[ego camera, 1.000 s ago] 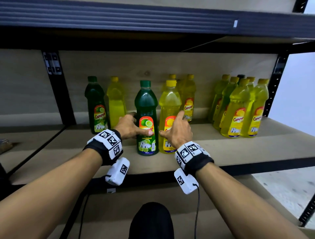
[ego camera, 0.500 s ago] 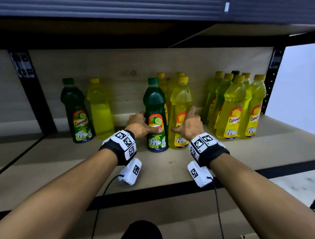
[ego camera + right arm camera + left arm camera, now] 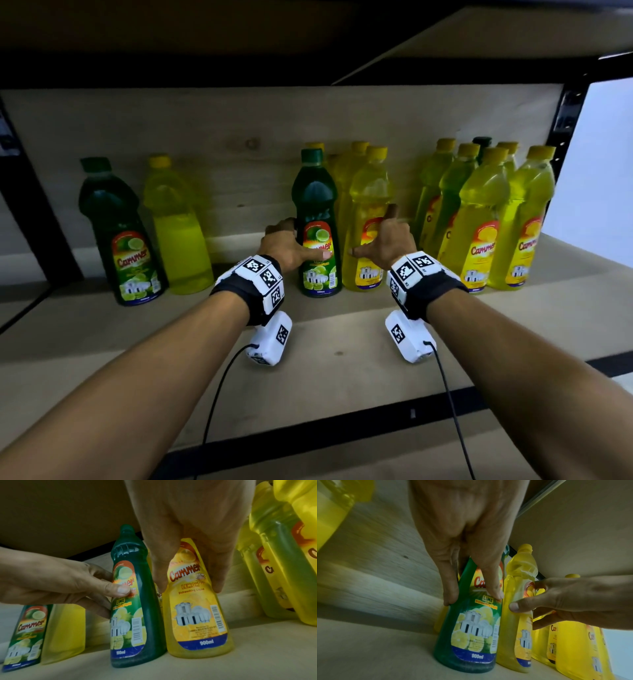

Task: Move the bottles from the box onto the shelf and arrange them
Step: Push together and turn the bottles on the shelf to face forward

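Observation:
A green lime bottle [image 3: 317, 205] and a yellow lemon bottle [image 3: 368, 192] stand upright, side by side and touching, on the wooden shelf [image 3: 342, 342]. My left hand [image 3: 291, 248] grips the green bottle [image 3: 471, 635] at label height, thumb on the front and fingers round its left side. My right hand [image 3: 383, 243] grips the yellow bottle [image 3: 197, 622] the same way, thumb in front and fingers on its right side. More yellow bottles [image 3: 346, 171] stand directly behind the pair, mostly hidden.
A green bottle [image 3: 126, 240] and a yellow bottle [image 3: 178, 233] stand at the left against the back board. A tight cluster of yellow bottles [image 3: 479, 222] fills the right end by the black upright [image 3: 565, 113]. The upper shelf hangs low overhead.
Both hands have slid the green and yellow bottles back from the shelf's front towards the bottles behind them. My grips are unchanged and my head has come closer.

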